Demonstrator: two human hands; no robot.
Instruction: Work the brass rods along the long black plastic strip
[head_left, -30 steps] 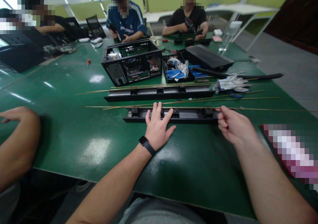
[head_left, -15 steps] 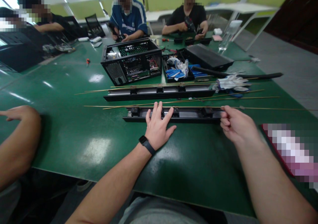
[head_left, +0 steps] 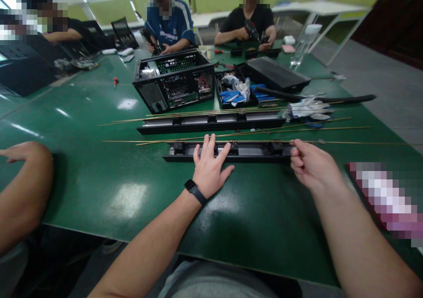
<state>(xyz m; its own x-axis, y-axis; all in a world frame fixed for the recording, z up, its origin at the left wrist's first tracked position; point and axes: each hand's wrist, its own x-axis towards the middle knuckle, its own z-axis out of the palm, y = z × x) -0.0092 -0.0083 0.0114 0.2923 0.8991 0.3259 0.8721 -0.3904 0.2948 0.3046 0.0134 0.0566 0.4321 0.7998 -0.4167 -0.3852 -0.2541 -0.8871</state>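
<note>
My left hand (head_left: 211, 168) lies over the near black rail (head_left: 254, 158) with its fingers spread, fingertips reaching to its far edge. Several dark blocks (head_left: 276, 148) sit inside this channel. At the rail's right end, my right hand (head_left: 313, 161) is closed, thumb and index finger pinching a thin brass-coloured rod (head_left: 363, 143). That rod runs along the rail's far edge and sticks out past both of its ends. Other thin rods (head_left: 330, 128) lie just beyond. A second black rail (head_left: 198, 128) with similar blocks rests parallel behind.
Behind the rails stand an open computer case (head_left: 175, 82) and a black tray (head_left: 220, 86) with gloves (head_left: 236, 91). Another glove (head_left: 310, 109) lies by the far rail. A neighbour's arm (head_left: 29, 188) rests at left. A blurred pink object (head_left: 386, 201) lies at right. People work across the table.
The pinched rod has slid left, its left end now further out past the rail. My right hand has shifted slightly left with it. My left hand has stayed in place on the rail.
</note>
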